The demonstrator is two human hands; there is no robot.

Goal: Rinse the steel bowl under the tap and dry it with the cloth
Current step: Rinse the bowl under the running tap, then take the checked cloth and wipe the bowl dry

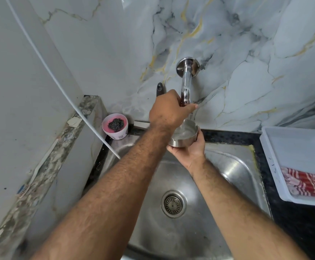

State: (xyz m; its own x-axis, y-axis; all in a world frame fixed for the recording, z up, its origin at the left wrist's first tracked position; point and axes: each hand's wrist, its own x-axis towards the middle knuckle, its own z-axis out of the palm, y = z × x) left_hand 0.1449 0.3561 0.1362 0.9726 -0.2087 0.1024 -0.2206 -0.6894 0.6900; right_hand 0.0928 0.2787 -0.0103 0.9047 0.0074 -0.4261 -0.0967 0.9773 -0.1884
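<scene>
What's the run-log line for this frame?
stage: rinsing | left hand: on tap | right hand: holding steel bowl under spout | cloth: in tray, unused

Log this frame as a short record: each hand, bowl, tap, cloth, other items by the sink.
left hand: on the tap's end, fingers wrapped round it
right hand: holds the steel bowl from below
steel bowl: above the sink, just under the tap, opening up, inside looks wet
tap: chrome, wall-mounted; running water cannot be made out
sink: steel, drain uncovered
cloth: red and white striped, in the white tray, untouched
white tray: on the counter to the right
pink cup: at the sink's left corner, holds a dark scrubber
</scene>
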